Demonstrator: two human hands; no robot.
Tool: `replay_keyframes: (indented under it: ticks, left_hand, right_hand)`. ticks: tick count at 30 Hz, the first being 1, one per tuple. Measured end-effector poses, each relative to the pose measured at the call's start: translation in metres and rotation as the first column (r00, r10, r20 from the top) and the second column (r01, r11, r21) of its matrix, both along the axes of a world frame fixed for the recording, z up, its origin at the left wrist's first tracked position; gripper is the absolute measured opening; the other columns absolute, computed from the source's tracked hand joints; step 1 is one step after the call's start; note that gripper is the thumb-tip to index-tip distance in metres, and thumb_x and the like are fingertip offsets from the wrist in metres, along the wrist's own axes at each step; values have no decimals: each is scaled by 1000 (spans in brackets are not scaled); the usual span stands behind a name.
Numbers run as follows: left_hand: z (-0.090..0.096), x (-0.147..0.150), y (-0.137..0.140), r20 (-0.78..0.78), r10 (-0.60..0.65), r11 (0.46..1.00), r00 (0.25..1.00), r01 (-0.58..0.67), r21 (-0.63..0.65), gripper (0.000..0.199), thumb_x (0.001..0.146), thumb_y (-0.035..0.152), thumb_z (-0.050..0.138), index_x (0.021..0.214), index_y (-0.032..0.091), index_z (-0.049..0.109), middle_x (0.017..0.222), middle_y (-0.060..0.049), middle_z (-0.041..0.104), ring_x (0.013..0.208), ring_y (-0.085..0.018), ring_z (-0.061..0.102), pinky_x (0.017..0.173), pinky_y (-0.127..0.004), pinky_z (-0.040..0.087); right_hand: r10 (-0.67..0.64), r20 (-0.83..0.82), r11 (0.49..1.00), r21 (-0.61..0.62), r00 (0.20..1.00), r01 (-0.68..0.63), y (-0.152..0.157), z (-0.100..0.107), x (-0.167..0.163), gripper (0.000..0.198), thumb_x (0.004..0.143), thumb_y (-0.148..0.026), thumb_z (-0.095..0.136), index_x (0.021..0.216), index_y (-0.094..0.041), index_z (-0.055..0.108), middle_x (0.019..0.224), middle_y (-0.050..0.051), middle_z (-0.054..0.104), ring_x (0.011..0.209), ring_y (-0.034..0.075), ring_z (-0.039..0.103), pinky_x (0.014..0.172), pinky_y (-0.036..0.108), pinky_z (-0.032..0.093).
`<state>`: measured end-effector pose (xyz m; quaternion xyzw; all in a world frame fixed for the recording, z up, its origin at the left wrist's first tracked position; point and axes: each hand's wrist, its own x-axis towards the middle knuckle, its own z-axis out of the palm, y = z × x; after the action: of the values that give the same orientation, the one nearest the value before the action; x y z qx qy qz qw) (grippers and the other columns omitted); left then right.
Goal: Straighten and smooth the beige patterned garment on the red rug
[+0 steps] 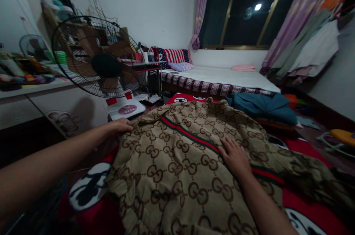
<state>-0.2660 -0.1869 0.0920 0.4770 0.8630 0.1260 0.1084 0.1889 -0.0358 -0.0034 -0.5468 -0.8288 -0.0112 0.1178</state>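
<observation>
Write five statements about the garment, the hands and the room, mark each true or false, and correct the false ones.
1. The right hand rests palm down on the patterned garment. True.
2. The band across the garment is blue and yellow. False: the band is red with green edges.
3. A red cover with black-and-white motifs shows beneath the garment. True.
4. The left hand is touching the fan. False: the left hand is at the garment's edge, and the fan stands beyond it.
5. The curtains are drawn right across the window. False: the purple curtains hang at its sides.
</observation>
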Motion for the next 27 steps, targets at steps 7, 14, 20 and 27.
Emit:
replay_keyframes:
  ticks: [7,14,20,27]
  left_hand:
    - [149,33,52,-516,160,974,842,-50,221,26,82,16,54,104,7,64,102,-6,60,116,-31,47,96,-45,33]
    - [148,182,79,-847,-413,509,335,856,91,37,96,17,35,119,23,63,130,-5,52,133,-25,34,113,-52,14]
    - [35,236,21,-529,-811,-145,-250,962,-232,19,90,20,50,92,27,67,107,-4,66,114,-18,54,110,-35,34]
    - [7,196,53,-517,-721,397,461,887,237,24,84,18,54,106,21,64,109,-8,63,103,-21,58,91,-35,47]
  right_hand:
    - [12,-49,999,-44,999,-15,-1,4,1,48,96,-43,38,140,-26,47,151,4,37,140,27,29,112,51,24]
    - [59,-223,997,-36,973,-69,-1,1,5,45,91,-39,46,133,-23,55,147,6,43,139,28,32,112,52,22]
    - [-22,-765,999,-35,644,-8,7,3,18,33,77,-30,44,91,-16,71,97,10,73,96,24,66,91,35,47]
    - [-67,-928,995,-34,366,97,6,5,21,24,68,-24,46,82,-18,64,73,6,68,71,24,65,70,36,51]
